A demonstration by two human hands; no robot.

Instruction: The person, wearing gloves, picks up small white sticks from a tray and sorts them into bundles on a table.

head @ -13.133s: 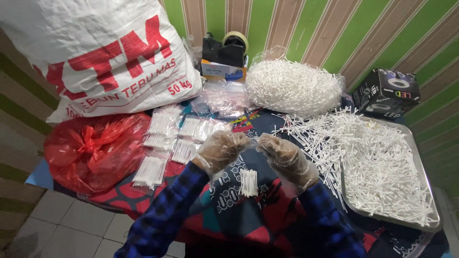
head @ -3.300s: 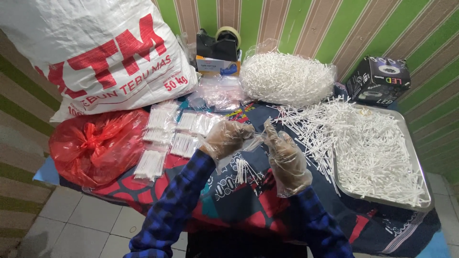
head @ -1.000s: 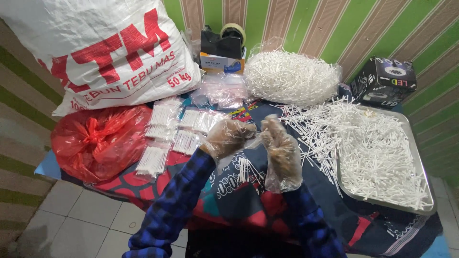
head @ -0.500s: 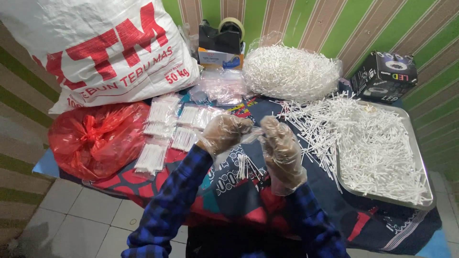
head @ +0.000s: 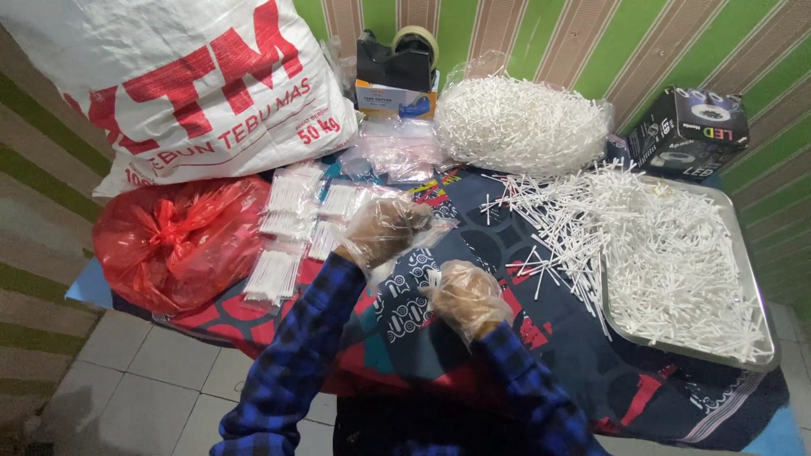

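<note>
A person in a blue checked shirt works at a cloth-covered table point(head: 701, 405), both hands in clear plastic gloves. The left hand point(head: 384, 232) is raised near the middle of the view, fingers curled loosely around a thin clear pouch point(head: 427, 230) that sticks out at its 3 o'clock; how tight the hold is cannot be told through the glove. The right hand point(head: 467, 297), at 5 o'clock from the left and apart from it, is balled into a fist with a few white sticks point(head: 433, 278) poking from its top at 11 o'clock.

At 3 o'clock from the hands, loose white swabs point(head: 591, 219) spill across the cloth and fill a steel tray point(head: 756, 279). At 12 o'clock sits a clear bag of swabs point(head: 519, 122), with a tape dispenser point(head: 397, 59) on a small box at 11 o'clock and empty clear pouches point(head: 393, 152) just below it. Filled packets point(head: 283, 245) lie in rows at 9 o'clock, just beside a red bag point(head: 182, 241). A big white sack point(head: 186, 80) leans at 10 o'clock. A black box point(head: 688, 131) stands at 2 o'clock.
</note>
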